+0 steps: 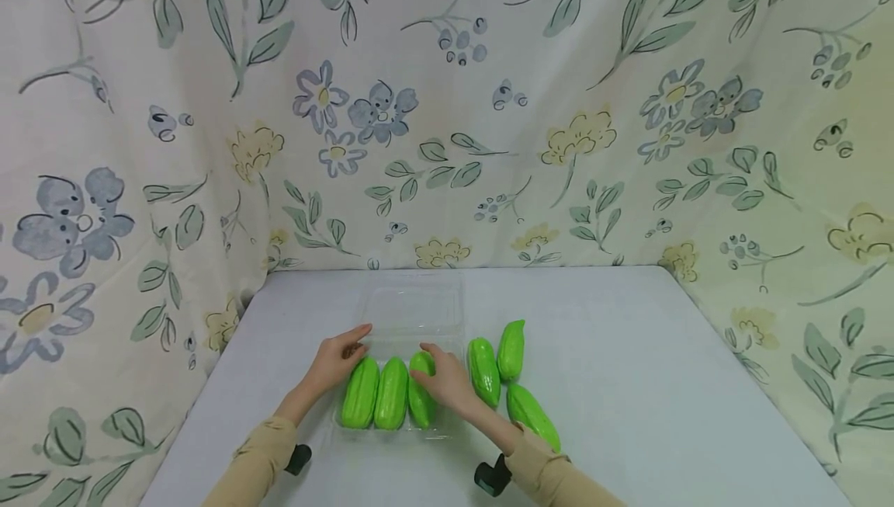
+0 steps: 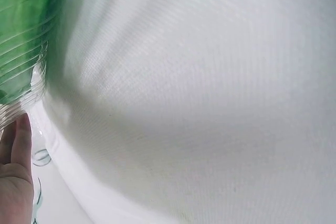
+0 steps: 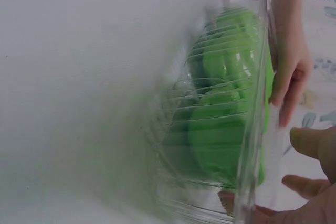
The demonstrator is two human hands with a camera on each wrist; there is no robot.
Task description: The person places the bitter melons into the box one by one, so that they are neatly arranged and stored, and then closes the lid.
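Three glossy bright-green, ribbed gourd-like vegetables [image 1: 391,394] lie side by side lengthwise in a clear plastic clamshell box [image 1: 450,433]. Its lid [image 1: 412,307] is folded back behind them. My left hand [image 1: 335,359] is at the box's back left, beside the leftmost vegetable; in the left wrist view its fairly straight fingers [image 2: 21,148] meet the box's ribbed wall. Over the rightmost vegetable [image 1: 421,402] in the box is my right hand [image 1: 447,379], thumb and fingers spread. From the right wrist, green vegetables [image 3: 220,129] show through the box wall, with spread fingers [image 3: 310,184] by the rim.
Right of the box, three more green vegetables [image 1: 511,352] lie loose on the white table [image 1: 628,383], the nearest one [image 1: 533,416] close to my right forearm. Black wrist cameras [image 1: 493,476] show below the forearms. A floral curtain [image 1: 447,103] hangs behind the table.
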